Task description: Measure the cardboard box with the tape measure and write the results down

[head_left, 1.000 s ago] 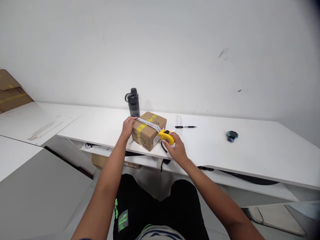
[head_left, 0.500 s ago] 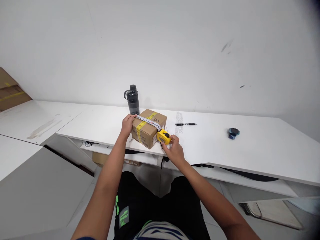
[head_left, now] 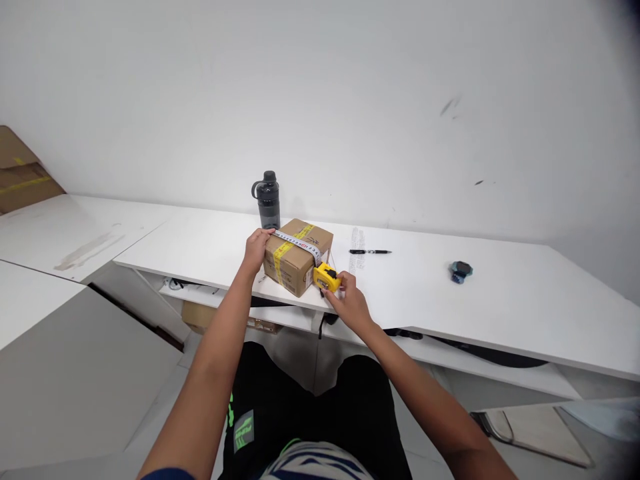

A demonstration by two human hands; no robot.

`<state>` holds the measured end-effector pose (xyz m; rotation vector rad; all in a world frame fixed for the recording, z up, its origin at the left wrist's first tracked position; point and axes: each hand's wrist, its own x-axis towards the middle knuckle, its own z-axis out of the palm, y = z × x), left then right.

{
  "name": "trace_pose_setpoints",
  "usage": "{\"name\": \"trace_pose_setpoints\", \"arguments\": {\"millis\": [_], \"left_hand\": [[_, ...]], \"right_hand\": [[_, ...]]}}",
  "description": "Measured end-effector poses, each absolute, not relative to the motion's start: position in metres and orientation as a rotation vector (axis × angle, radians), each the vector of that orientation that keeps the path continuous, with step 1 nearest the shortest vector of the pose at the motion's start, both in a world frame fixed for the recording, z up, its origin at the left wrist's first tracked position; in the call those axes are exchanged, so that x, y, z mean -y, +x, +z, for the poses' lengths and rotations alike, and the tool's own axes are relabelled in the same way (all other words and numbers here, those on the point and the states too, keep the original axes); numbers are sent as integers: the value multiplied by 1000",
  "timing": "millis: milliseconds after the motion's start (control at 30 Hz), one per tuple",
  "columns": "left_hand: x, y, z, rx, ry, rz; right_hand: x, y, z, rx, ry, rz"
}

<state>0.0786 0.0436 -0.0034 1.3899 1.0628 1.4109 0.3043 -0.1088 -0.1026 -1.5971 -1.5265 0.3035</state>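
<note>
A brown cardboard box (head_left: 293, 270) bound with yellow tape sits near the front edge of the white table. Across its top runs the white blade of a yellow tape measure (head_left: 327, 276), bending down at the box's right edge. My right hand (head_left: 353, 303) is closed around the tape measure's case, which is held against the right side of the box. My left hand (head_left: 256, 250) pinches the blade's end at the box's left edge, fingertips touching the box. Behind the box stands a dark water bottle (head_left: 269, 203) with a loop handle.
A black pen (head_left: 370, 252) lies on the table (head_left: 420, 293) right of the box, over a patch of grey marks. Farther right is a small dark watch-like object (head_left: 459, 271). Larger cardboard boxes (head_left: 23, 177) stand at the far left. Below the tabletop runs a shelf with items.
The camera view has shifted slightly. The tape measure's case sits a little higher and closer against the box's right side; both hands keep their hold.
</note>
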Motion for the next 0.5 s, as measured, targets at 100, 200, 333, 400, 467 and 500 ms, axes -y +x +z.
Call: {"name": "trace_pose_setpoints", "arguments": {"millis": [100, 200, 333, 400, 467, 500], "left_hand": [[-43, 76, -5, -1061, 1392, 1414], [-43, 75, -8, -1059, 1390, 1416], [-45, 73, -10, -1041, 1396, 1409], [-46, 73, -10, -1053, 1400, 1407], [-46, 72, -10, -1067, 1411, 1405], [-47, 72, -10, -1072, 1418, 1403]], "right_hand": [[111, 310, -87, 1571, -1540, 191], [113, 313, -68, 1578, -1434, 94], [110, 312, -45, 1606, -1214, -18], [107, 310, -35, 1617, -1132, -74], [102, 308, -26, 1618, -1089, -113], [99, 306, -23, 1617, -1076, -123]]}}
